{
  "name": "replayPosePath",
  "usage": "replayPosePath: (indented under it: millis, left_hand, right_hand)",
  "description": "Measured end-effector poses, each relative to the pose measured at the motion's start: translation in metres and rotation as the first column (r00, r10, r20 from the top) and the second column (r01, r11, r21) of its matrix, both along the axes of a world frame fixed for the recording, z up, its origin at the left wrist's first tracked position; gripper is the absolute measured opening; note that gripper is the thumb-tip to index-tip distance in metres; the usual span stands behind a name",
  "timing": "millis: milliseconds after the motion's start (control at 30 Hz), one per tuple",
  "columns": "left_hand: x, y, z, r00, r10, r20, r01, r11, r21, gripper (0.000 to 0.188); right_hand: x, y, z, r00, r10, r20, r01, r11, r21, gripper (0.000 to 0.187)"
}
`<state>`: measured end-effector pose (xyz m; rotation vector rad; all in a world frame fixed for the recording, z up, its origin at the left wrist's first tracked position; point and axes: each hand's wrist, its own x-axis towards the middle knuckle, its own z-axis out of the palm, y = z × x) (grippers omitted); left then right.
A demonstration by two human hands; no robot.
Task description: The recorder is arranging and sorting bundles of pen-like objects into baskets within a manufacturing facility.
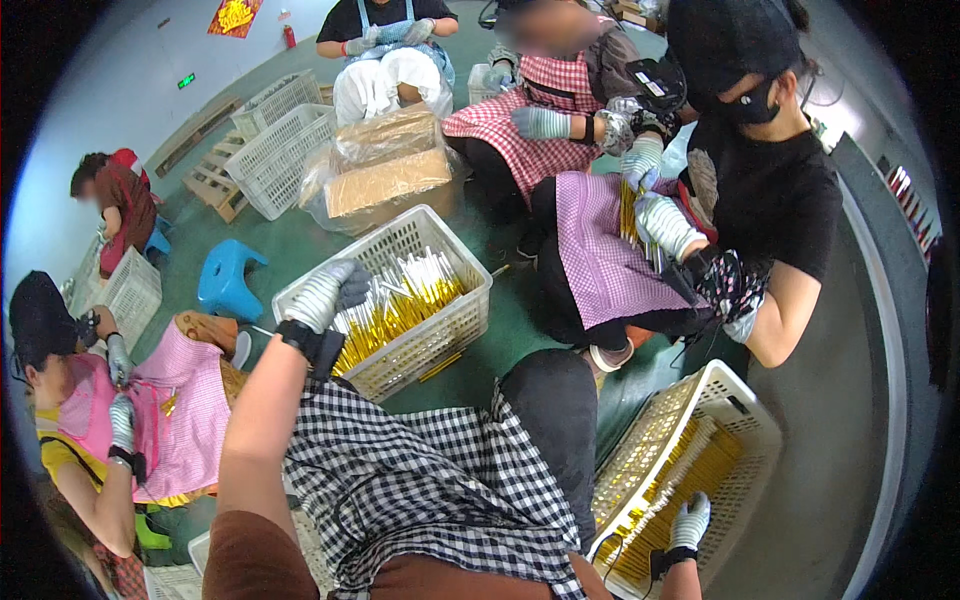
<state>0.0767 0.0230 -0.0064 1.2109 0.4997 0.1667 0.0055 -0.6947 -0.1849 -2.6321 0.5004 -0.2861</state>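
Note:
My left hand (338, 292), in a striped glove with grey fingertips, is over the near left part of a white plastic basket (478, 305). Its fingers curl inward, and whatever they hold is hidden. Many thin sticks (405, 305), gold at one end and silvery white at the other, lean upright in that basket. On the right, my right hand (690, 522), gloved too, rests with its fingers stretched out at the edge of a pile of gold sticks (690, 470). These lie in rows inside a second white basket (755, 405).
Co-workers sit close around: one at right holding gold sticks (630, 215), one at left in a pink apron (180, 400), others behind. A blue stool (230, 278), cardboard boxes (390, 182) and stacked white crates (283, 160) stand on the green floor. A checked apron (420, 480) covers my lap.

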Motion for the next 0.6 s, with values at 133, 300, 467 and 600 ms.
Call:
replayPosePath:
  millis: [133,300,467,600]
  left_hand:
    - [-0.008,0.025,0.008,0.987,-0.119,0.107,0.114,0.992,0.057,0.022]
    - [-0.021,0.047,-0.003,0.994,-0.103,0.036,0.096,0.982,0.164,0.029]
    - [-0.028,0.079,-0.012,0.985,-0.14,-0.105,0.168,0.587,0.792,0.028]
    - [-0.025,0.104,-0.031,0.974,-0.014,-0.228,0.088,0.945,0.316,0.034]
  right_hand:
    - [0.057,0.055,0.089,0.86,0.327,0.392,-0.396,0.912,0.106,0.032]
    - [0.106,0.209,0.203,0.618,0.628,0.474,-0.671,0.735,-0.098,0.029]
    - [0.115,0.352,0.257,0.066,0.989,0.134,-0.976,0.092,-0.195,0.032]
    - [0.117,0.425,0.247,-0.305,0.95,-0.067,-0.952,-0.305,0.021,0.036]
